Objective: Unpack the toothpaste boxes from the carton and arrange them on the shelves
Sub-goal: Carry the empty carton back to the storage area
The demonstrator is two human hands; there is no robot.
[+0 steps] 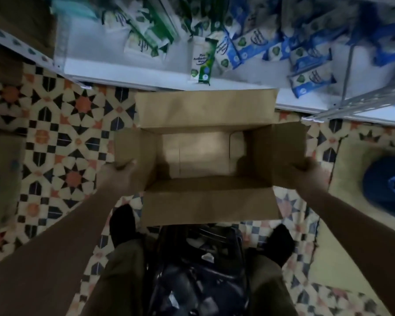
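Observation:
A brown carton (205, 110) hangs in front of me with all its flaps folded out, and I see only its bare bottom inside. My left hand (121, 176) grips the carton's left side flap. My right hand (306, 172) grips the right side flap. Behind the carton runs a white shelf (114, 65). On it lie green and white packs (146, 37) at the left, one green and white pack (202, 62) standing near the front edge, and several blue and white packs (283, 49) at the right.
The floor (62, 124) has patterned tiles. A dark bag or basket (196, 270) lies between my feet. A blue object (388, 185) rests on a yellowish surface at the right. A metal shelf upright (351, 65) stands at the right, and brown cartons (2, 60) sit at the left.

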